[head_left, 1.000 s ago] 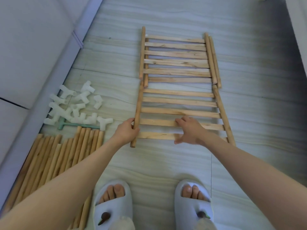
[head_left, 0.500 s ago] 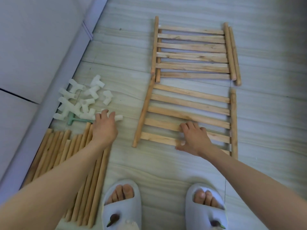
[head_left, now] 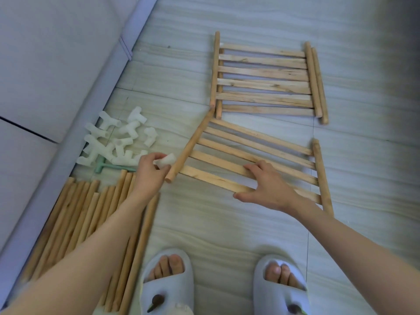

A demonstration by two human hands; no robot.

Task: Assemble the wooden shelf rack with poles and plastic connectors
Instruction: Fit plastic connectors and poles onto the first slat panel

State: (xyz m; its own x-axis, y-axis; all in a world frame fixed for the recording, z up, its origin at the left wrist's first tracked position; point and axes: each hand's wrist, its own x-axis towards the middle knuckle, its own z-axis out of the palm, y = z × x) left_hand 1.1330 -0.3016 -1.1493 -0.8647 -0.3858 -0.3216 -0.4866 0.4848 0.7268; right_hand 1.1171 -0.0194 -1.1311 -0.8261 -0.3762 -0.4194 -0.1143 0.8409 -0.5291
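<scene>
L hand holds a white connector, R hand lies flat on a shelf panel.

L hand [head_left: 148, 171] pinches the connector [head_left: 166, 160] just beside the near panel [head_left: 254, 160] side pole end. R hand [head_left: 266, 186] fingers straight, pressing its slats. More connectors [head_left: 113, 139] + loose poles [head_left: 91, 212] on floor at left. 2nd panel [head_left: 266, 80] farther away.

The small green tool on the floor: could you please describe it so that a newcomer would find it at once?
Start at the pile of white plastic connectors by the wall. The green T-shaped tool lies at its near edge, above the loose wooden poles. It alone is green, and partly hidden.
</scene>
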